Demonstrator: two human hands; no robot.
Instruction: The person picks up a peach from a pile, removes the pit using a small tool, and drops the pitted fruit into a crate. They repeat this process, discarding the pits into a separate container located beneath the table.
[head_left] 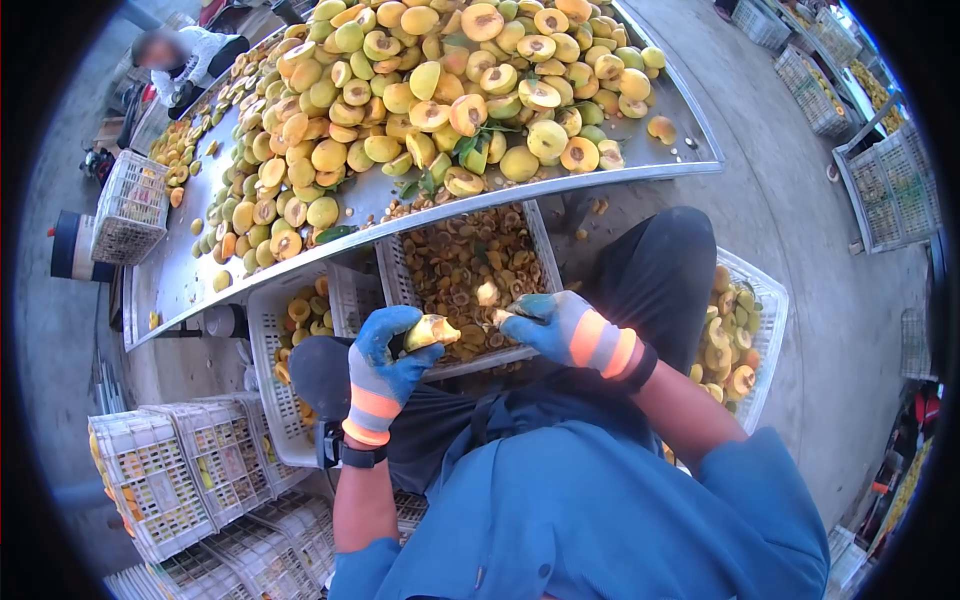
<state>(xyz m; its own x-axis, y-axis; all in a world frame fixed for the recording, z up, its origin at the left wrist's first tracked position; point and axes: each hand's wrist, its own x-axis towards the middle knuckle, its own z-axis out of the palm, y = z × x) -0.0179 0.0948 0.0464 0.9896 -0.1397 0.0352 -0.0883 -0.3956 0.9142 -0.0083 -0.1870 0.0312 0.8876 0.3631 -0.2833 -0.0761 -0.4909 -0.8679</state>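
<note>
My left hand point(388, 365), in a blue and grey glove with an orange cuff, is closed on a yellow piece of fruit point(432, 333). To its right, my right hand point(560, 330) wears a matching glove, its fingers pinched around something small and pale that I cannot make out. A small yellowish piece point(487, 294) shows just beyond those fingertips. Both hands are above a white crate point(548, 262) of brown pits and scraps, in front of the metal table point(640, 176). Halved yellow fruit point(430, 115) is heaped on that table.
White crates of fruit flank my legs, one at the left point(265, 350) and one at the right point(770, 330). Stacked crates point(160, 480) stand at the lower left. Another person point(185, 65) sits at the upper left, beyond a crate point(130, 205). More crates point(890, 190) line the right side.
</note>
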